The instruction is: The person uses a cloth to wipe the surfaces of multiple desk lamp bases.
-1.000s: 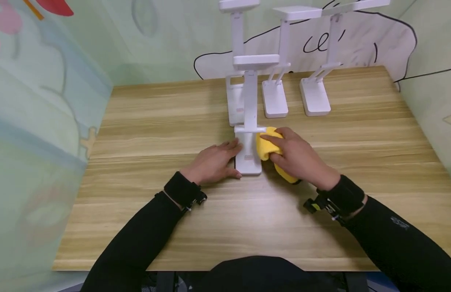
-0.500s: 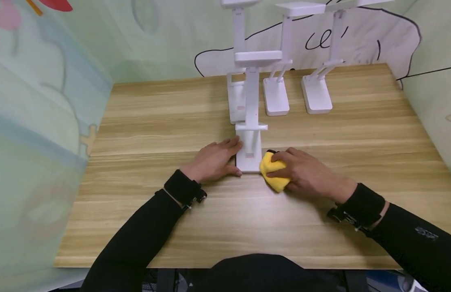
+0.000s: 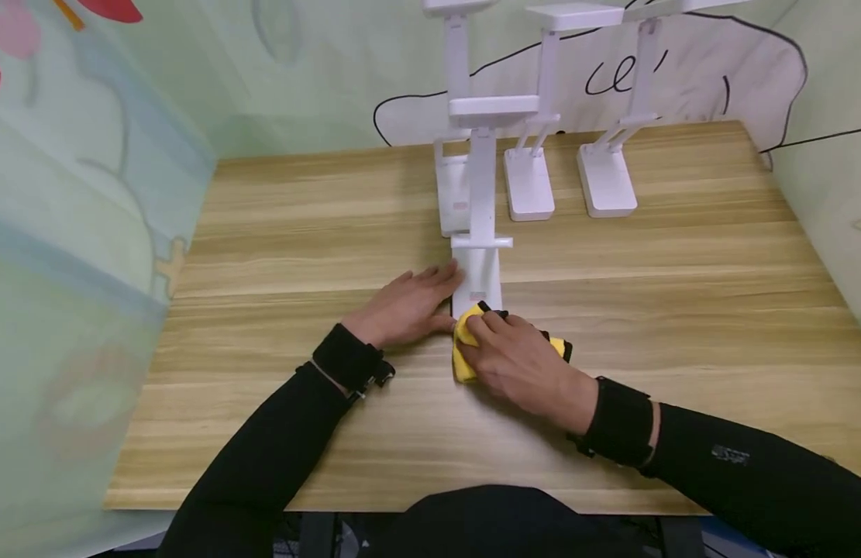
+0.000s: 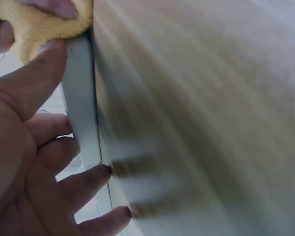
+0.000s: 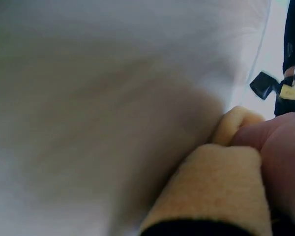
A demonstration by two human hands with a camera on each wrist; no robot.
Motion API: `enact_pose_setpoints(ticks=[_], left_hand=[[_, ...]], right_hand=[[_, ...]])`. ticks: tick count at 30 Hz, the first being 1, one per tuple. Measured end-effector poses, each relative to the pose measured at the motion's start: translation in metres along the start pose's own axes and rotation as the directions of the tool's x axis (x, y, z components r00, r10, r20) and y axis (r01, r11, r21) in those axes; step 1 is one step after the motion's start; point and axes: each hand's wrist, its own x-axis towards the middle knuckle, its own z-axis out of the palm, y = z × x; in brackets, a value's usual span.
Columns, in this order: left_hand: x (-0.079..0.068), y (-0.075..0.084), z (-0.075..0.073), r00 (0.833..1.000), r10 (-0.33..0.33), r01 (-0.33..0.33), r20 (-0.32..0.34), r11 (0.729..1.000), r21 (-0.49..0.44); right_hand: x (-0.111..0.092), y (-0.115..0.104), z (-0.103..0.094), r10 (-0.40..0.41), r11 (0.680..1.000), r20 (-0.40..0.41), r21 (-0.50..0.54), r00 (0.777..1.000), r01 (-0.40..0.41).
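A white desk lamp (image 3: 479, 275) stands on the wooden table with its head raised and its base toward me. My left hand (image 3: 405, 308) rests at the left side of that base, fingers spread along the edge and thumb near the front corner. In the left wrist view the left hand's fingertips touch the side of the base. My right hand (image 3: 524, 368) grips a yellow cloth (image 3: 463, 364) with black edging, pressed to the front end of the base, which it covers. In the right wrist view the folded cloth (image 5: 216, 184) sticks out from the hand.
Behind the lamp stand three similar white lamps: one on the left (image 3: 452, 198), one in the middle (image 3: 530, 186) and one on the right (image 3: 607, 182). The wooden table (image 3: 297, 225) meets printed walls at the back and sides.
My right hand has moved the cloth from the right side of the lamp base down toward me, then left across its front end. The left hand stays at the base's left side.
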Motion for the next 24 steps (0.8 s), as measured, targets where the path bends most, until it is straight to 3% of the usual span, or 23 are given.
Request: enact_pose_setpoints(ticks=[5,15,17,21,22,24], left_hand=[[0.002,0.002,-0.005,1.000,0.006,-0.006,-0.006,1.000,0.021],[0.001,0.001,-0.005,1.000,0.000,0.000,0.007,1.000,0.004],[0.002,0.000,-0.004,1.000,-0.005,0.005,0.005,1.000,0.005],[0.000,0.000,0.000,1.000,-0.018,0.018,0.002,1.000,-0.003],[0.000,0.000,0.001,1.000,-0.023,0.023,-0.002,1.000,-0.003],[-0.001,0.001,0.002,0.999,-0.032,0.032,-0.009,0.999,-0.008]], right_hand=[[-0.012,0.006,-0.003,0.090,0.995,0.053,0.026,0.995,-0.091],[-0.039,0.046,0.007,0.130,0.975,0.025,0.181,0.991,-0.132],[-0.045,0.062,0.011,0.177,0.963,0.012,0.205,0.984,-0.176],[-0.045,0.079,0.007,0.322,0.915,-0.030,0.268,0.946,-0.303],[-0.042,0.077,0.004,0.335,0.902,-0.038,0.300,0.941,-0.309],[-0.030,0.066,0.001,0.300,0.896,-0.049,0.358,0.953,-0.263]])
